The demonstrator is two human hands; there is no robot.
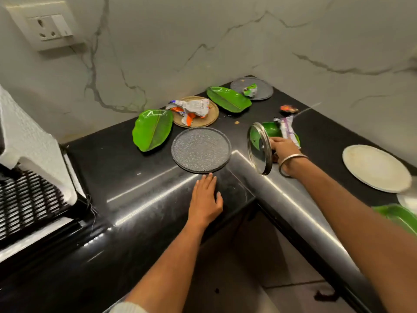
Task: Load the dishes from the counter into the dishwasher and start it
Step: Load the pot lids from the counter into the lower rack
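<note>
Right hand [281, 146] fingers grasping the glass lid [259, 151] upright at 3 o'clock of the grey plate [200, 150]; left hand [206, 197] released, flat on surface [135, 177]; lift lid clear of wrappers.

There is only one view, from a wide-angle camera worn on the person's head, and it looks forward and steeply down into the inner corner of the black counter [135, 199]. It stands close: both forearms enter from the bottom edge of the frame, with the left hand [206, 199] near the centre and the right hand [283, 146] right of centre. The marble wall [203, 41] fills the upper half, its lines bent by the lens, and the floor shows at the bottom.
</note>
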